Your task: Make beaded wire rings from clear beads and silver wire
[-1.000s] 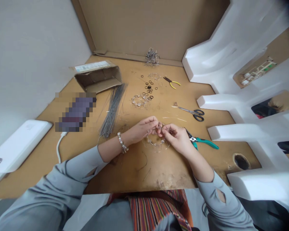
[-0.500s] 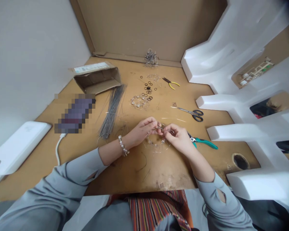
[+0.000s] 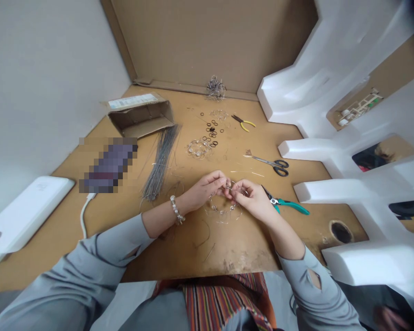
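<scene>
My left hand [image 3: 207, 189] and my right hand [image 3: 253, 197] meet over the middle of the table. Between them they pinch a thin wire ring strung with clear beads [image 3: 221, 212], whose beaded lower side hangs below the fingers. Loose wire ends stick out around it, and a small wire loop shows by the right fingers. The exact grip point is partly hidden by the fingertips. Just right of my right hand lie green-handled pliers [image 3: 291, 206]. Farther back, another beaded wire ring [image 3: 198, 148] rests beside several small dark rings [image 3: 212, 130].
A bundle of grey wires [image 3: 158, 168] lies to the left, before an open cardboard box [image 3: 141, 117]. Scissors [image 3: 272, 163] and yellow-handled pliers [image 3: 244, 123] lie right of centre. A wire tangle [image 3: 215, 87] is at the back. A white power bank [image 3: 31, 209] and white foam blocks [image 3: 331, 191] flank the table.
The whole view has shifted slightly. Both hands keep hold of the beaded ring, with the right hand's fingers a little closer to the left's.
</scene>
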